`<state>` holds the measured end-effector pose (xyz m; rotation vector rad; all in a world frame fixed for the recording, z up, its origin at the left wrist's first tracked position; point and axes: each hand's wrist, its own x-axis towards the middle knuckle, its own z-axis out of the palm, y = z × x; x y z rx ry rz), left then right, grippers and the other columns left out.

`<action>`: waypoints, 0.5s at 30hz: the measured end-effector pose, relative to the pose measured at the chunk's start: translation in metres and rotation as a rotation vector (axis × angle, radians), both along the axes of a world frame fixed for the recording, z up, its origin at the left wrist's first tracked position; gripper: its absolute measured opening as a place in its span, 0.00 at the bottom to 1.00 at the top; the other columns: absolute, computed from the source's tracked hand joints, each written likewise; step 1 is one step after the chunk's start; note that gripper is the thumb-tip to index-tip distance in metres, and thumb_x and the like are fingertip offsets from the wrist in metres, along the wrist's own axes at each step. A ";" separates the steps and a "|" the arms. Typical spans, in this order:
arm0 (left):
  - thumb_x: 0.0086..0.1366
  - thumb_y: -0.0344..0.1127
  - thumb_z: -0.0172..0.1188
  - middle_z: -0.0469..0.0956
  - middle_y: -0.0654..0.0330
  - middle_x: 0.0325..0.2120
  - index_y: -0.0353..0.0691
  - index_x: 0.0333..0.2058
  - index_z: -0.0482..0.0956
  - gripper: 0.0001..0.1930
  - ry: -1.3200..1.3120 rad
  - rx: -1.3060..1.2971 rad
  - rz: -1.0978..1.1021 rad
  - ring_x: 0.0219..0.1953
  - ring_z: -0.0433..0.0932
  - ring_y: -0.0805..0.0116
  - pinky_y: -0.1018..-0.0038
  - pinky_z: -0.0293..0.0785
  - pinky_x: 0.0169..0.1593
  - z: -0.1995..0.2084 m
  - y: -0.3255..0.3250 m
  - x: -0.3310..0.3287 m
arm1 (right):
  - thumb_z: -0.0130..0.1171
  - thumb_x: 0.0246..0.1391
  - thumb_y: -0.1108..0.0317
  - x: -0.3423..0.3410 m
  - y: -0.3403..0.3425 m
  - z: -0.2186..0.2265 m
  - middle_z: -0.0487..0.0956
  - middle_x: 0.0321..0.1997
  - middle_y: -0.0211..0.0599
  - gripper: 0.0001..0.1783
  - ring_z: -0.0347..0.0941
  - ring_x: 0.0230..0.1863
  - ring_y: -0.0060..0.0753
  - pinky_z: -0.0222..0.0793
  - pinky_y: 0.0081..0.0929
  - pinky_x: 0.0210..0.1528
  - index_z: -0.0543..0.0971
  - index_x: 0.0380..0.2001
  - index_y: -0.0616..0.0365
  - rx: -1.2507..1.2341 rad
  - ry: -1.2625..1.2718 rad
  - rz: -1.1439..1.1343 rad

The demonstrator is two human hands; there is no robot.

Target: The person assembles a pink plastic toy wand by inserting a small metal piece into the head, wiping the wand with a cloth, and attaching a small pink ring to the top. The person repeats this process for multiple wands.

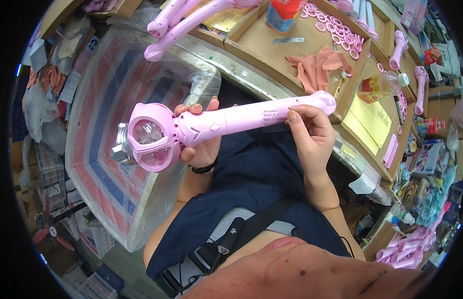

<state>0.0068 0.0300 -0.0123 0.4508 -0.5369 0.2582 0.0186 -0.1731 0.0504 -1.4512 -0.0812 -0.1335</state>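
Note:
A pink toy wand (246,119) lies crosswise in front of me, its rounded head to the left and its handle tip to the right. Clear windows show in the head, and a shiny silver piece (123,144) sticks out at its left end. My left hand (204,149) is wrapped round the wand from below, just behind the head. Thumb and forefinger of my right hand (313,134) pinch the right edge of a clear label (275,125) with small dark print. That label lies against the handle, its lower part hanging past the handle's edge.
A striped, plastic-lined bin (107,124) stands at left, with more pink wands (184,25) above it. Cardboard trays on the bench hold pink rings (336,32), an orange cloth (318,70), a metal ruler (288,40), a bottle (381,85) and yellow sheets (366,127).

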 end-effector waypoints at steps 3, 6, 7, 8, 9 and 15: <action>0.50 0.33 0.67 0.66 0.58 0.53 0.47 0.54 0.59 0.34 0.004 0.013 0.011 0.64 0.56 0.47 0.33 0.36 0.63 0.000 0.001 -0.001 | 0.60 0.54 0.74 0.000 0.000 -0.001 0.75 0.25 0.21 0.06 0.61 0.21 0.05 0.54 0.06 0.23 0.77 0.35 0.64 -0.011 -0.002 -0.004; 0.50 0.33 0.67 0.66 0.59 0.53 0.47 0.54 0.59 0.34 0.005 0.023 0.012 0.64 0.56 0.48 0.32 0.36 0.62 0.001 0.001 -0.001 | 0.60 0.54 0.74 0.000 0.000 -0.002 0.74 0.25 0.21 0.06 0.60 0.21 0.05 0.53 0.06 0.23 0.77 0.35 0.65 -0.017 -0.008 -0.018; 0.50 0.33 0.67 0.66 0.59 0.53 0.47 0.54 0.59 0.34 -0.005 0.030 0.015 0.64 0.56 0.48 0.32 0.35 0.62 0.001 0.000 0.000 | 0.60 0.54 0.74 0.000 0.000 -0.003 0.74 0.25 0.20 0.06 0.60 0.21 0.05 0.53 0.06 0.23 0.77 0.35 0.64 -0.019 -0.009 -0.017; 0.50 0.33 0.67 0.66 0.59 0.53 0.47 0.54 0.59 0.34 -0.007 0.034 0.015 0.64 0.56 0.48 0.32 0.35 0.62 0.001 0.000 0.000 | 0.60 0.54 0.74 0.000 0.000 -0.003 0.74 0.25 0.20 0.06 0.60 0.21 0.05 0.53 0.06 0.23 0.78 0.35 0.64 -0.017 -0.012 -0.019; 0.50 0.33 0.67 0.66 0.59 0.53 0.47 0.54 0.59 0.34 -0.006 0.032 0.012 0.64 0.56 0.48 0.31 0.35 0.62 0.001 0.000 0.000 | 0.60 0.54 0.74 0.000 0.000 -0.004 0.74 0.25 0.20 0.06 0.60 0.21 0.05 0.53 0.06 0.23 0.78 0.35 0.64 -0.010 -0.013 -0.022; 0.49 0.31 0.66 0.66 0.54 0.54 0.45 0.57 0.57 0.37 -0.061 0.029 0.022 0.64 0.56 0.44 0.30 0.41 0.60 0.000 -0.002 0.003 | 0.60 0.54 0.74 0.000 0.000 -0.007 0.74 0.25 0.20 0.06 0.60 0.21 0.05 0.53 0.06 0.23 0.78 0.35 0.64 0.029 -0.002 -0.017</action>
